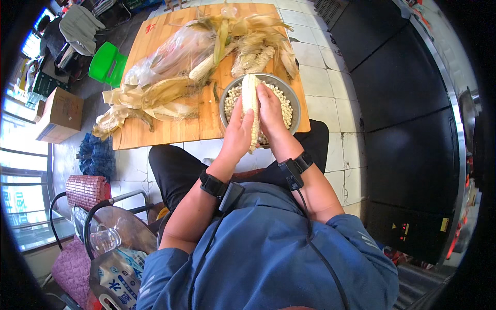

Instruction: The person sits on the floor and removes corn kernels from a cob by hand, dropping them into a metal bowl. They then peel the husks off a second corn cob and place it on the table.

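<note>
A pale ear of corn [251, 93] stands lengthwise between my two hands, over a round metal bowl [297, 104]. My left hand [239, 126] grips its lower left side, thumb lying across the kernels. On the other side, my right hand [270, 110] is closed around it with the fingers pointing up along the ear. Loose white corn kernels [285, 99] fill much of the bowl beneath. Just behind the bowl lie stripped corn cobs [254, 62]. Another ear of corn [202, 69], partly in its husk, rests to the left of them.
Dry corn husks [166, 93] and a clear plastic bag [170, 54] spread over the wooden table [174, 131]. A green plastic stool [106, 64] and a cardboard box [62, 114] stand at left. Black cabinets [407, 143] line the right side. A person [52, 38] sits far left.
</note>
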`<state>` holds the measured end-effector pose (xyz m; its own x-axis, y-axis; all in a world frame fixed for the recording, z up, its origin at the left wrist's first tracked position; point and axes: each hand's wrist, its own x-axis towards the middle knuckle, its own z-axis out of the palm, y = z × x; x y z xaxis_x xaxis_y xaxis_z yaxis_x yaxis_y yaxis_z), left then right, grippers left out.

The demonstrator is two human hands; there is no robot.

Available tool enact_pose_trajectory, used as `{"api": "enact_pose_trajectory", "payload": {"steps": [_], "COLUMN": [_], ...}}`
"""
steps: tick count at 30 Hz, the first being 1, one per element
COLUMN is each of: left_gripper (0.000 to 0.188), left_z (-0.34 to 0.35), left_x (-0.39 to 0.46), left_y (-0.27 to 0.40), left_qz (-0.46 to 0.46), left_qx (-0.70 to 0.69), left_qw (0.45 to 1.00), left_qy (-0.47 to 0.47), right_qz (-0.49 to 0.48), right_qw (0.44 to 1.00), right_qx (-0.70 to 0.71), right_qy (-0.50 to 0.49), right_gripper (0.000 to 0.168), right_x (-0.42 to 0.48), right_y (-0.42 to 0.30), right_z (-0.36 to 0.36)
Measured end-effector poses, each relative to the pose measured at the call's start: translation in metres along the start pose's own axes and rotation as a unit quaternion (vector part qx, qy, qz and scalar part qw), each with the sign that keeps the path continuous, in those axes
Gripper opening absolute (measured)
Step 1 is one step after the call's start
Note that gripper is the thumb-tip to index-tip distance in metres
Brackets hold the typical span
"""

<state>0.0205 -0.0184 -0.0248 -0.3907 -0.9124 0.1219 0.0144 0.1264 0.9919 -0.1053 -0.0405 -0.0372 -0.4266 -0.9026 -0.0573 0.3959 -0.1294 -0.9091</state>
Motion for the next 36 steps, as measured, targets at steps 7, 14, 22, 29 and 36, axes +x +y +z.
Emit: {"api": "enact_pose_trajectory", "payload": {"steps": [7, 14, 22, 29, 36], "left_gripper": [0.056, 0.057, 0.054, 0.056, 0.058], "left_z": [0.005, -0.002, -0.003, -0.015, -0.018], "left_x": [-0.005, -0.004, -0.003, -0.004, -0.005], "left_y": [0.027, -0.003, 0.024, 0.014, 0.034], "left_qz": [-0.089, -0.039, -0.134, -0.127, -0.188], "left_qx": [-0.093, -0.009, -0.111, -0.1, -0.08], "left_qw": [0.992, 0.999, 0.984, 0.986, 0.975], "left_qy": [-0.007, -0.029, -0.041, -0.052, -0.084], "right_qz": [0.022, 0.013, -0.031, 0.037, -0.021], "right_qw": [0.998, 0.999, 0.998, 0.998, 0.998], "right_qx": [0.029, -0.013, -0.014, 0.035, -0.043], "right_qy": [0.041, 0.042, 0.053, 0.041, 0.044], "right_gripper": [0.045, 0.044, 0.043, 0.045, 0.044], "right_x": [0.011, 0.013, 0.019, 0.011, 0.021], "right_y": [0.007, 0.003, 0.024, -0.004, 0.016], "right_z": [-0.017, -0.005, -0.016, 0.0, -0.009]}}
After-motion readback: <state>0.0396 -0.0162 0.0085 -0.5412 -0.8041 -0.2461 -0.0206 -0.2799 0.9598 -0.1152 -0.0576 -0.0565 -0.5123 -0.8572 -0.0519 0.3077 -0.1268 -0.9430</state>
